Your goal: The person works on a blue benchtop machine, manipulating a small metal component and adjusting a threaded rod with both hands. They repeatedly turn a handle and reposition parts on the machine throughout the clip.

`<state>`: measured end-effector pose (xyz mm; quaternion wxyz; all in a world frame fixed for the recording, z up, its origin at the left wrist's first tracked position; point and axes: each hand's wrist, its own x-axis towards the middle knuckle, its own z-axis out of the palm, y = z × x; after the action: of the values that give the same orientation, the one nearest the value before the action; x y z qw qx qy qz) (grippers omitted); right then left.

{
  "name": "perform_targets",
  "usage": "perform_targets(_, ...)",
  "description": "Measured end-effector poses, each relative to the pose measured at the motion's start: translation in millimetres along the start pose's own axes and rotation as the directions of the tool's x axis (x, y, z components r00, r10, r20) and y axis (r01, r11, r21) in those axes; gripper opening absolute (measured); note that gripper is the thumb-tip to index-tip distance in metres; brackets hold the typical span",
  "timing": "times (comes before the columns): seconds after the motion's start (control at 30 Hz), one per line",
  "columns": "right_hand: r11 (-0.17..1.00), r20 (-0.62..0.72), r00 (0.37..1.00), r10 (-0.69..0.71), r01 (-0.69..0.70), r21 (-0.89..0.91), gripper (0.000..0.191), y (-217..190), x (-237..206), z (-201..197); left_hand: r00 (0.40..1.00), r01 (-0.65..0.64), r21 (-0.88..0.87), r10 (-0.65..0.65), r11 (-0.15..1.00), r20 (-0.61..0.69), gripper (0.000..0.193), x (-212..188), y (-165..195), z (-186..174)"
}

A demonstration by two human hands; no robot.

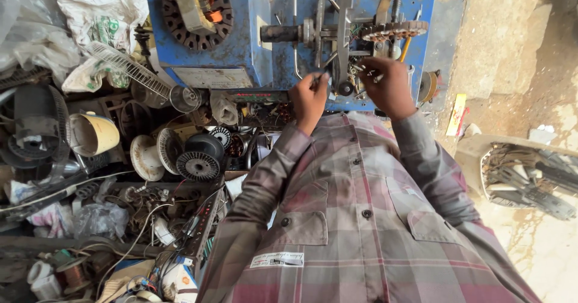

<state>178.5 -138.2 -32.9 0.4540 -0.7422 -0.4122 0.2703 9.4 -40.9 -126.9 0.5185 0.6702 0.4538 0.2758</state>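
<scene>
A blue coil-winding machine [241, 44] stands in front of me, with a metal shaft, a toothed gear [394, 31] and a round laminated stator core [195, 8] on its top. My left hand [308, 98] pinches a thin metal tool at the machine's lower edge, close to the shaft. My right hand [388, 86] is closed around small metal parts just under the gear. Both arms are in a checked pink and grey shirt.
To the left lies a heap of motor parts: wound copper stators [198, 164], a cream cup-shaped housing [93, 134], a fan guard [129, 68], wires, plastic bags. A basket of metal rods [530, 179] sits on the concrete floor at right.
</scene>
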Motion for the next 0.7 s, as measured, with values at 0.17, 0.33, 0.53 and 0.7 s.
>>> perform_targets(0.17,1.000,0.109,0.994,-0.016,0.013,0.026,0.030,27.4,8.8,31.2,0.997,-0.047,-0.082,0.052,0.996,0.058,0.016,15.5,-14.2,13.8)
perform_targets(0.33,0.983,0.085,0.992,-0.098,0.110,-0.147,0.010,45.6,12.4,49.1,0.992,-0.019,-0.095,0.031,0.995,0.126,0.014,16.7,-12.7,-3.2)
perform_targets(0.53,0.818,-0.010,0.993,-0.121,0.094,-0.568,0.003,39.7,-10.0,47.6,0.898,-0.409,0.265,0.333,0.873,0.289,0.013,4.9,-5.6,-51.1)
perform_targets(0.7,0.837,0.162,0.983,0.085,0.017,-0.547,0.011,16.3,-17.8,40.2,0.871,-0.404,0.378,0.225,0.833,0.436,0.011,3.7,2.2,-89.4)
